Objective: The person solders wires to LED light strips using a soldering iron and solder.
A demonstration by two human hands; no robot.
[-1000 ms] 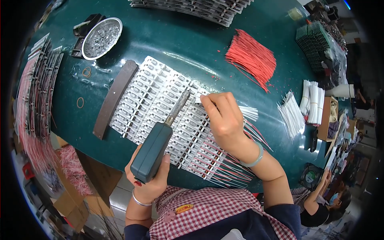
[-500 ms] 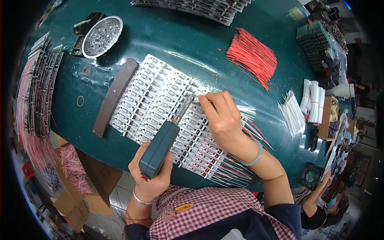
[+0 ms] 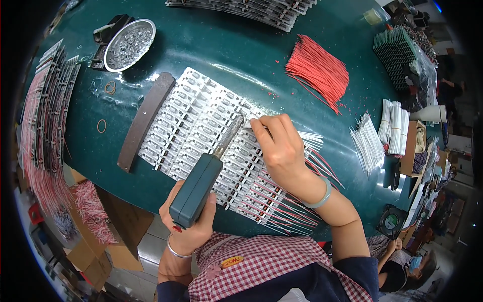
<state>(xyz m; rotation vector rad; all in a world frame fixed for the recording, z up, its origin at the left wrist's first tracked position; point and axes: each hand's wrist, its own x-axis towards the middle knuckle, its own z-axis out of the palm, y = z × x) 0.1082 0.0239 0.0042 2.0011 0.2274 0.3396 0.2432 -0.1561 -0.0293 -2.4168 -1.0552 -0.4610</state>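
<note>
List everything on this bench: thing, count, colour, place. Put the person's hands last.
Soldering tool: one, dark teal body, in the left hand, tip on the boards.
Small circuit boards: many, white, in rows at centre.
Red wires: one bundle, upper right.
White wires: several bundles, right edge.
Bowl: one, metal, holding silvery bits, upper left.
Brown bar: one, left of the boards.
Table: one, dark green.
Left hand: grips the soldering tool.
Right hand: presses on the boards, fingertips by the tool tip.
</note>
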